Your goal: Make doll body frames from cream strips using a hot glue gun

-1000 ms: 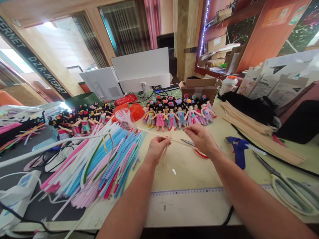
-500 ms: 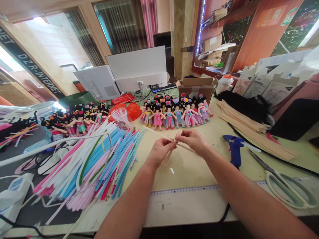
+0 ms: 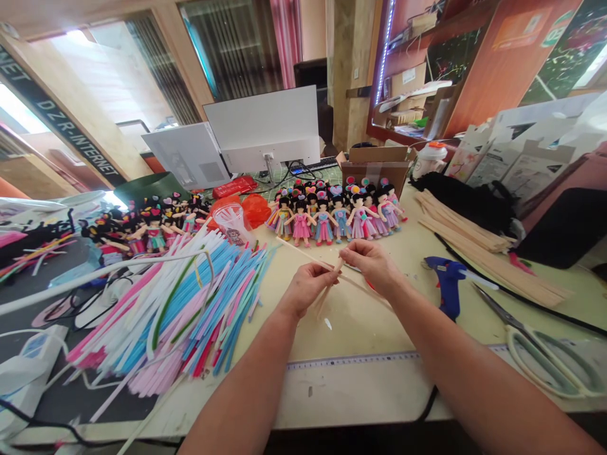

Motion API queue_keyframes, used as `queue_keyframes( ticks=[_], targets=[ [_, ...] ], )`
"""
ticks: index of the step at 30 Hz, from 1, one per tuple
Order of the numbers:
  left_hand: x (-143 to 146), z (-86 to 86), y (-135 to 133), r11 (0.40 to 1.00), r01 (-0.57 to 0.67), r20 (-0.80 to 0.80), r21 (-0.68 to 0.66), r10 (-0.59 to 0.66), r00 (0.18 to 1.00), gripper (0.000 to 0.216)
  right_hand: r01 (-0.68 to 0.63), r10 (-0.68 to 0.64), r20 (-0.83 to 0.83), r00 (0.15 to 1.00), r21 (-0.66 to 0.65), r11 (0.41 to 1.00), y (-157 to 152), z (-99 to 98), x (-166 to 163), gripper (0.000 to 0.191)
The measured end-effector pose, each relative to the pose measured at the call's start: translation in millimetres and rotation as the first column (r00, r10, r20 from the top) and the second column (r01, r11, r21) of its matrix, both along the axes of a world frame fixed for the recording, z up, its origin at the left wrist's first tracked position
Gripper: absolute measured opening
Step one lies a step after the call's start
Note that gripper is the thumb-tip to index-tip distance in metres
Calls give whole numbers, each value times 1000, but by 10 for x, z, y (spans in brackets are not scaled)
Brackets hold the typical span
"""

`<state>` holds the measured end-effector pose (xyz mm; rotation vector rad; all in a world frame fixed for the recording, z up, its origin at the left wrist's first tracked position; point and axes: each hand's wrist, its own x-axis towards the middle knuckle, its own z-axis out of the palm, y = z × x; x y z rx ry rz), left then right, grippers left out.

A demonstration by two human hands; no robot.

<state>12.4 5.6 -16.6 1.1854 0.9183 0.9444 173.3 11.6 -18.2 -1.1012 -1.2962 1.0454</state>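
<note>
The beige stem lies slantwise above the table, its free end pointing to 10 o'clock. Both hands pinch it. The left hand is closed on it along with a few shorter pieces, and the right hand nips it just beside the left fingertips. A second ago the hands were apart. Now they meet (the right has slid in towards 9 o'clock). From the hands, a row of dolls stands at 12 o'clock and a pile of coloured stems lies at 9. A blue glue gun is at 3, scissors at 4 and a ruler at 6.
</note>
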Motion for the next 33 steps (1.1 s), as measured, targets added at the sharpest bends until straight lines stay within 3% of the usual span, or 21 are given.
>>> queue_keyframes(
  ticks=[10, 15, 23, 28, 33],
  targets=[
    [-30, 34, -7, 1000, -6, -9, -11, 6, 1000, 32, 0, -2, -58, 998, -24, 1000, -8, 46, 3, 35],
    [-73, 31, 39, 993, -106, 70, -49, 109, 992, 34, 9, -24, -97, 995, -150, 989, 41, 45, 118, 38],
    [-173, 34, 104, 974, -154, 241, -168, 192, 951, 37, -187, 156, -115, 981, -352, 917, 64, -15, 196, 32],
    [-154, 8, 108, 977, -146, 265, -155, 184, 947, 33, -266, 257, -68, 964, -299, 916, -43, -9, -18, 32],
    [-116, -26, 97, 980, -155, 229, -127, 181, 956, 32, -170, 163, -73, 984, -117, 978, -100, -13, -198, 31]
  ],
)
